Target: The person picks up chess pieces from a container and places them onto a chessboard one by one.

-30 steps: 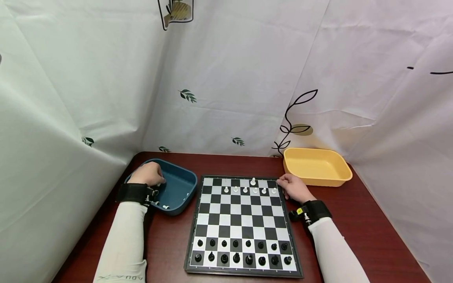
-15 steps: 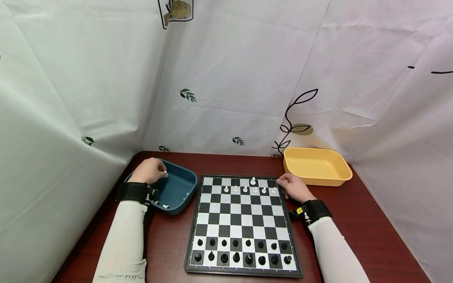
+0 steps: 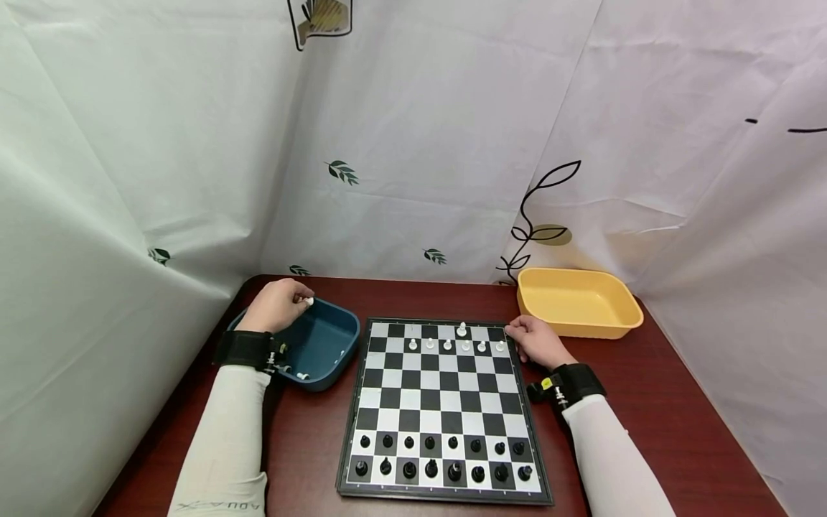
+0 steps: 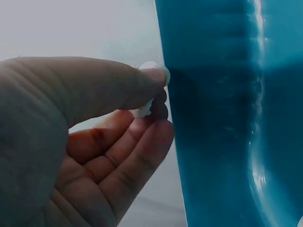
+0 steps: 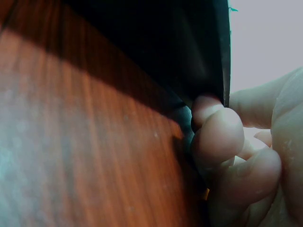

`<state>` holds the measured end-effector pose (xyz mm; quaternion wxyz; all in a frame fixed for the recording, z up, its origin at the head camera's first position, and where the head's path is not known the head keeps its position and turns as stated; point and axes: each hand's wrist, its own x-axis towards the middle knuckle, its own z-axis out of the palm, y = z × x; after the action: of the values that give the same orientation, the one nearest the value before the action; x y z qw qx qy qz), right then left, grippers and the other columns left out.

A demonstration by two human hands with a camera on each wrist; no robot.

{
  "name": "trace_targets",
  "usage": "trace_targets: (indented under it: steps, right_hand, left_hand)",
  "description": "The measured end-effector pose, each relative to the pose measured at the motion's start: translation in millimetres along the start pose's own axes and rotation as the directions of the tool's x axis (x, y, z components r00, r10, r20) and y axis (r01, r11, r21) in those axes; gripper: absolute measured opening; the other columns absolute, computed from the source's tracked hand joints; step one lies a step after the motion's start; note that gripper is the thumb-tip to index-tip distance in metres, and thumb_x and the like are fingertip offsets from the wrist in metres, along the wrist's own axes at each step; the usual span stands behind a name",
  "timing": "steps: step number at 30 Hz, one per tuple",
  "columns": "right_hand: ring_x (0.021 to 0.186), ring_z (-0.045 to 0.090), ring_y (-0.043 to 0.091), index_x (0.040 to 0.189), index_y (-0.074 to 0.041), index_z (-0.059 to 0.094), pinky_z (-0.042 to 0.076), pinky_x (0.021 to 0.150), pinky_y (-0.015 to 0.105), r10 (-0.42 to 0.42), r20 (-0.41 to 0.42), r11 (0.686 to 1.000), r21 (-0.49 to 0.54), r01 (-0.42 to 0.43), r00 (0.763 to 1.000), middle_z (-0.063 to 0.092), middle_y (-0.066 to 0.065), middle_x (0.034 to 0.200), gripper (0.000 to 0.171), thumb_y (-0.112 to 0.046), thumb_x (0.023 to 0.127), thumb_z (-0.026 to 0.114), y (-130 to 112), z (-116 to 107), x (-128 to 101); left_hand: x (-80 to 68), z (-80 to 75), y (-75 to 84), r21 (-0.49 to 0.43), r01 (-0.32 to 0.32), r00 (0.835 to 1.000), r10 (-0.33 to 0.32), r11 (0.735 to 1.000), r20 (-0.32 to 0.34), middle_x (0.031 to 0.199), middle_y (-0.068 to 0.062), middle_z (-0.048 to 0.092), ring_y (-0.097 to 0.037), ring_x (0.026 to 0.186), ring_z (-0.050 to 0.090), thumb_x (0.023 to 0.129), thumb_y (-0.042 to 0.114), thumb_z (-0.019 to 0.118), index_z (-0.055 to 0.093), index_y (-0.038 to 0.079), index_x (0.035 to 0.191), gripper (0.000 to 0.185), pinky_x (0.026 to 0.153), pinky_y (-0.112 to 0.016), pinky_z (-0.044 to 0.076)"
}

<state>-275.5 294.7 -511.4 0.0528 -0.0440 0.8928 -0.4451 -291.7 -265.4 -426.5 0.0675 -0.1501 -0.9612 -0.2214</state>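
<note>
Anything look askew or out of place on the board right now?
Nothing stands out. The chessboard lies flat, black pieces upright in two full rows. The white side holds six pawns and one taller piece.
</note>
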Motion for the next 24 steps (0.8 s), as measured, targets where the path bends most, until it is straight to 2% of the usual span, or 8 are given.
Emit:
trace_targets:
  steps: [6, 12, 17, 24]
  right_hand:
    - [0.054, 0.061, 0.021, 0.116, 0.001, 0.064, 0.05, 0.054, 0.034, 0.002, -0.003, 1.0, 0.002, -0.002, 1.0, 0.059, 0.004, 0.064, 0.025, -0.023, 0.114, 0.063, -0.3, -0.4, -0.4]
    - [0.054, 0.061, 0.021, 0.115, 0.001, 0.065, 0.05, 0.054, 0.035, 0.005, 0.003, 1.0, 0.01, -0.005, 1.0, 0.059, 0.004, 0.064, 0.024, -0.023, 0.114, 0.063, 0.0, 0.2, -1.0]
    - [0.054, 0.062, 0.021, 0.115, 0.001, 0.065, 0.05, 0.054, 0.035, 0.005, 0.004, 1.0, 0.01, -0.006, 1.0, 0.059, 0.004, 0.065, 0.025, -0.024, 0.114, 0.064, 0.3, 0.4, -1.3]
    - [0.055, 0.062, 0.021, 0.115, 0.001, 0.065, 0.051, 0.056, 0.035, 0.001, 0.007, 1.0, 0.002, -0.001, 1.0, 0.059, 0.005, 0.065, 0.025, -0.024, 0.114, 0.063, 0.0, -0.3, -0.7]
  left_hand:
    - [0.6, -0.6, 9.1, -0.027, -0.048, 0.999, 0.048, 0.998, -0.013, 0.116, -0.019, 0.078, -0.034, 0.101, 0.071, 0.106, 0.007, 0.075, 0.081, -0.002, 0.126, 0.023, 0.09, -0.056, 0.059]
    - [0.2, -1.7, 23.4, -0.017, -0.095, 0.994, 0.093, 0.995, -0.059, 0.109, -0.015, 0.078, -0.032, 0.095, 0.07, 0.103, 0.009, 0.08, 0.082, 0.003, 0.12, 0.019, 0.086, -0.054, 0.059]
    - [2.1, -3.0, 39.8, -0.011, -0.113, 0.991, 0.112, 0.994, -0.071, 0.107, -0.012, 0.077, -0.031, 0.095, 0.07, 0.103, 0.011, 0.081, 0.083, 0.005, 0.115, 0.013, 0.086, -0.053, 0.059]
    - [7.4, -0.7, 66.9, 0.006, -0.158, 0.986, 0.158, 0.987, -0.049, 0.101, -0.008, 0.076, -0.027, 0.091, 0.069, 0.102, 0.013, 0.082, 0.083, 0.006, 0.111, 0.011, 0.084, -0.049, 0.06]
